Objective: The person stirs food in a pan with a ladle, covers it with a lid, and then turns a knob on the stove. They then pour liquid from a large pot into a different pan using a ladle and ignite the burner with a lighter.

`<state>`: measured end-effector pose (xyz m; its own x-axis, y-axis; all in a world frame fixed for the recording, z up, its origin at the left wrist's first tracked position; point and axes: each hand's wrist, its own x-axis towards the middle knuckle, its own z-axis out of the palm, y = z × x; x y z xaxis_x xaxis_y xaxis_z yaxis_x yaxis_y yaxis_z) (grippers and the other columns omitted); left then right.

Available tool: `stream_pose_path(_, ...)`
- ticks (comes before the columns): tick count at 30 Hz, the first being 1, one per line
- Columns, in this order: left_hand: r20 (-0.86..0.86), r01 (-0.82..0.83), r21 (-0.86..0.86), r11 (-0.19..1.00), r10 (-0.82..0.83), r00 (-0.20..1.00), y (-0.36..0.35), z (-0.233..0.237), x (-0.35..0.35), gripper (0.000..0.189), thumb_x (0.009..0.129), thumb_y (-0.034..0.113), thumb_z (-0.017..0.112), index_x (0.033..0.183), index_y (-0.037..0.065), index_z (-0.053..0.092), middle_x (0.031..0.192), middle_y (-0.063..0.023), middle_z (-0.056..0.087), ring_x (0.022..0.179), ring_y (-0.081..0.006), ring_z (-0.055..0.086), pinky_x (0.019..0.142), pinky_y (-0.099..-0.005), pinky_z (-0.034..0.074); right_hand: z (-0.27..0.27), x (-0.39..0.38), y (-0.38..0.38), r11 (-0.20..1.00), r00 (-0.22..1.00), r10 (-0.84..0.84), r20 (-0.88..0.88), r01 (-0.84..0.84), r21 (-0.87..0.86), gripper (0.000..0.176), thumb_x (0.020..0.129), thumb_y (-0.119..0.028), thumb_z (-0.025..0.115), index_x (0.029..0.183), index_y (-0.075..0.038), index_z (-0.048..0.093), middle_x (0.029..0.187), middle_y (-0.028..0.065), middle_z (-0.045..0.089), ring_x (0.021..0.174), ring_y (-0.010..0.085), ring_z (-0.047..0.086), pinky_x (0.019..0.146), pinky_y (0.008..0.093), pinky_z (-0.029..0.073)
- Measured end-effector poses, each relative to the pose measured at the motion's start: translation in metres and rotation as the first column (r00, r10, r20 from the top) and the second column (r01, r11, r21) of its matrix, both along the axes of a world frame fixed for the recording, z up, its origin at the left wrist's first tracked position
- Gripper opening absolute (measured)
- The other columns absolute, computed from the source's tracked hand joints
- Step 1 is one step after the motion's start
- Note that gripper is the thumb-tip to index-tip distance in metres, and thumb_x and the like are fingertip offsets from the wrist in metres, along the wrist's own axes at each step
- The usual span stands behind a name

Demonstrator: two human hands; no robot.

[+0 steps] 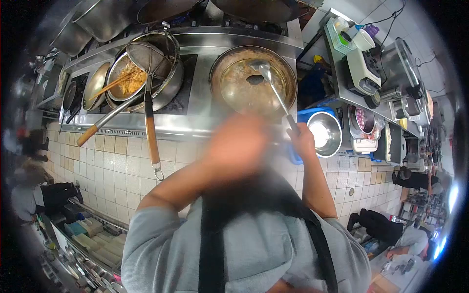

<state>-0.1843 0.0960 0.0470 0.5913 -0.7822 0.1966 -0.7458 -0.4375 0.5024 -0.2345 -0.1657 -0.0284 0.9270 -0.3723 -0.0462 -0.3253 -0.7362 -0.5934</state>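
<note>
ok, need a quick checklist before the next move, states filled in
1. Right hand on the ladle: ok, wrapped around the dark handle.
2. Ladle head within the wok rim: ok.
3. Left hand grip: cannot tell, motion-blurred near the wok's front side.
4. Wooden handles at left kept inside the counter edge: not ok, two jut past it over the floor tiles.
5. Chopsticks secure: cannot tell, they lie across the orange-brown food.
6. Heat under wok: cannot tell, burner hidden.

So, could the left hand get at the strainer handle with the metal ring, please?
Probably yes: the handle juts past the counter edge, with nothing visibly between it and the left hand, itself blurred.
</note>
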Motion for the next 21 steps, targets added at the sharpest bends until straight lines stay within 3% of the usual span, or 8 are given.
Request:
stream_pose_path(3,0.019,-0.142,0.027,0.990,0.141,0.990,0.015,0.032,-0.007,0.021,0.072,-0.002,0.065,0.090,0.008,0.067,0.108,-0.0124,0.059,0.104,-0.0348,0.056,0.091,-0.0409,0.049,-0.006,-0.007,-0.006,0.997,0.999,0.023,-0.024,-0.021,0.080,0.038,0.082,-0.029,0.073,0.104,0.000,0.061,0.088,0.0205,0.066,0.081,0.0350,0.065,0.074,0.0415,0.050)
stream_pose_path(5,0.143,-0.102,-0.239,0.966,0.139,0.980,0.021,0.025,-0.008,0.026,0.071,-0.002,0.069,0.095,0.007,0.067,0.109,-0.0146,0.058,0.100,-0.0353,0.059,0.086,-0.0414,0.052,-0.005,-0.012,-0.011,0.974,0.999,0.018,-0.047,-0.007,0.228,0.042,0.082,-0.031,0.074,0.107,0.000,0.061,0.087,0.0189,0.067,0.079,0.0297,0.066,0.072,0.0377,0.051)
stream_pose_path(7,0.157,-0.134,-0.274,0.952,0.181,0.971,0.018,-0.014,-0.010,0.030,0.071,-0.001,0.070,0.099,0.007,0.067,0.106,-0.0151,0.059,0.095,-0.0341,0.062,0.080,-0.0403,0.055,-0.002,-0.014,-0.019,0.979,0.995,0.084,-0.060,-0.072,0.189,0.041,0.083,-0.031,0.073,0.107,0.000,0.062,0.086,0.0185,0.067,0.079,0.0283,0.066,0.071,0.0369,0.051)
stream_pose_path(9,-0.279,-0.480,-0.370,0.795,0.398,0.874,0.013,-0.044,-0.017,0.030,0.071,-0.002,0.071,0.100,0.007,0.067,0.102,-0.0146,0.061,0.092,-0.0331,0.063,0.077,-0.0384,0.055,0.003,-0.018,-0.031,0.978,0.984,0.161,-0.082,-0.147,0.148,0.040,0.084,-0.031,0.072,0.107,0.000,0.063,0.086,0.0181,0.067,0.078,0.0269,0.066,0.071,0.0361,0.050)
stream_pose_path(13,-0.020,-0.559,-0.188,0.808,0.566,0.824,0.013,-0.041,-0.013,0.030,0.070,-0.005,0.069,0.098,0.005,0.068,0.099,-0.0143,0.063,0.087,-0.0307,0.066,0.075,-0.0365,0.056,0.002,-0.016,-0.058,0.964,0.983,0.181,0.004,-0.179,0.196,0.030,0.088,-0.028,0.067,0.103,-0.002,0.066,0.083,0.0185,0.067,0.076,0.0313,0.065,0.071,0.0383,0.050)
stream_pose_path(16,-0.017,-0.642,-0.173,0.747,0.650,0.760,0.015,-0.034,-0.012,0.029,0.070,-0.009,0.066,0.096,0.003,0.069,0.099,-0.0145,0.064,0.085,-0.0294,0.067,0.074,-0.0344,0.057,0.012,-0.008,-0.076,0.962,0.971,0.239,0.015,-0.239,0.135,0.033,0.090,-0.026,0.063,0.113,-0.002,0.064,0.092,0.0215,0.068,0.085,0.0390,0.065,0.077,0.0405,0.050)
stream_pose_path(21,0.003,-0.713,-0.176,0.679,0.724,0.689,0.014,-0.040,-0.022,0.032,0.070,-0.009,0.066,0.100,0.004,0.068,0.102,-0.0143,0.062,0.084,-0.0282,0.066,0.072,-0.0336,0.056,0.002,0.004,-0.090,0.921,0.937,0.340,0.077,-0.349,0.173,0.039,0.090,-0.027,0.063,0.120,-0.003,0.061,0.098,0.0237,0.068,0.089,0.0372,0.066,0.080,0.0400,0.051)
